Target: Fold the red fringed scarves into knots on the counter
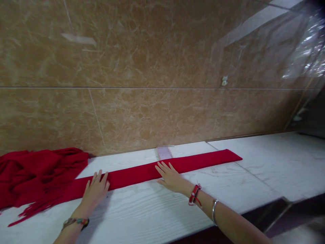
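Risk of creases or skew in folded red cloth point(203, 162), lying from lower left to right of centre in the frame, through uneven pressure from left hand point(95, 190) and right hand point(172, 178), both flat on it, fingers loosely spread, gripping nothing.

This looks like an indoor workroom for textiles, perhaps a small workshop or the packing corner of a shop; the view does not settle which. A long desk point(142, 210) with a pale, wood-grain top runs along a wall point(152, 115) of glossy brown marble-look tiles, which reflect light. On it a red fringed cloth point(38, 173) lies bunched at the left, joined by a long, flat-folded red strip point(203, 162). Shiny clear plastic point(311, 51) shows at the upper right, its contents too blurred to tell.
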### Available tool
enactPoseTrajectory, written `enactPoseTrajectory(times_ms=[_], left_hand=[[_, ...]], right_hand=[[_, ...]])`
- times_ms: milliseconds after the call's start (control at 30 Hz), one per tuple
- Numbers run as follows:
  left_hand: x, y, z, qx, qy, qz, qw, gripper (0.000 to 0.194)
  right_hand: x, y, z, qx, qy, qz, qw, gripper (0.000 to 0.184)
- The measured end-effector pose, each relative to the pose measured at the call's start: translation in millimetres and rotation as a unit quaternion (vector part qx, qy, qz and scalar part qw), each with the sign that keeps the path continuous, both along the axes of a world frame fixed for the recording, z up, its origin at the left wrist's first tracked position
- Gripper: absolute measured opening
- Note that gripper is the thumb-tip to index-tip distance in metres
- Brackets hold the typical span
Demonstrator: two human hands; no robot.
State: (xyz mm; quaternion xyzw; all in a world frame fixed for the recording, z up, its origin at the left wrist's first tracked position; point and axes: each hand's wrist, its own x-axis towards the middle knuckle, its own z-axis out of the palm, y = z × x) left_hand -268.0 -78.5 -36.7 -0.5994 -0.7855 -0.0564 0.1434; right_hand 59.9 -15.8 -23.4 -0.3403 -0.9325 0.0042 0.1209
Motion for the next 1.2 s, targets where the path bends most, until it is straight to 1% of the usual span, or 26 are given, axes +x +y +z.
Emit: enactPoseTrajectory(times_ms=[67,167,200,267,333,400,467,533,600,633,667,700,733,800,833,867,900,967,1033,1133,1200], left_hand=[[36,12,7.7,-0.010,0.011,-0.021,1.000,0.043],[104,33,16.3,-0.047,-0.044,-0.141,0.988,0.047],[125,38,17.3,-0.058,-0.056,-0.169,0.982,0.048],[154,46,16.7,-0.093,-0.063,-0.163,0.980,0.050],[164,49,14.4,-0.118,-0.054,-0.141,0.981,0.051],[161,47,12.5,-0.127,-0.046,-0.129,0.982,0.052],[153,45,11.5,-0.134,-0.043,-0.127,0.982,0.052],[151,45,11.5,-0.142,-0.044,-0.108,0.983,0.051],[161,50,12.4,-0.133,-0.040,-0.079,0.987,0.050],[172,54,13.5,-0.117,-0.033,-0.078,0.990,0.049],[187,59,15.0,-0.097,-0.024,-0.094,0.991,0.049],[204,65,17.0,-0.077,-0.015,-0.126,0.989,0.049],[224,72,19.3,-0.058,-0.007,-0.171,0.983,0.049],[267,86,22.9,-0.042,-0.008,-0.256,0.966,0.049],[286,92,23.5,-0.041,-0.014,-0.283,0.958,0.048],[303,98,22.9,-0.046,-0.021,-0.297,0.954,0.048],[316,102,21.1,-0.053,-0.024,-0.303,0.951,0.048],[331,107,14.7,-0.068,-0.021,-0.302,0.951,0.049],[333,110,7.3,-0.078,-0.012,-0.306,0.949,0.051],[323,112,0.0,-0.092,-0.011,-0.323,0.942,0.050],[319,113,-2.1,-0.086,-0.013,-0.337,0.937,0.049]], right_hand=[[16,4,0.3,0.014,0.004,-0.022,1.000,0.060],[35,9,-2.9,-0.003,-0.009,-0.029,1.000,0.060],[44,10,-5.5,-0.013,-0.014,-0.031,0.999,0.060],[72,14,-12.8,-0.023,-0.018,-0.043,0.999,0.059],[111,20,-21.8,-0.015,-0.020,-0.069,0.997,0.057],[157,29,-30.2,0.002,-0.026,-0.116,0.993,0.055],[200,39,-35.4,0.021,-0.032,-0.178,0.983,0.053],[228,49,-35.3,0.032,-0.041,-0.226,0.973,0.051],[235,55,-28.8,0.040,-0.042,-0.263,0.963,0.050],[230,57,-23.7,0.044,-0.038,-0.275,0.960,0.051],[221,59,-17.9,0.051,-0.028,-0.283,0.957,0.053],[208,59,-12.1,0.055,-0.018,-0.272,0.961,0.055],[193,59,-6.9,0.056,-0.008,-0.245,0.968,0.056],[166,60,-0.1,0.052,0.009,-0.170,0.984,0.055],[158,62,1.2,0.046,0.011,-0.141,0.989,0.054],[154,64,1.1,0.038,0.006,-0.124,0.992,0.052],[155,66,0.1,0.029,-0.002,-0.115,0.993,0.050],[175,73,-3.7,0.017,-0.022,-0.121,0.992,0.049],[212,80,-7.8,0.008,-0.045,-0.152,0.987,0.048],[279,90,-11.4,-0.012,-0.089,-0.229,0.969,0.041],[316,95,-11.5,-0.007,-0.084,-0.295,0.952,0.037]])
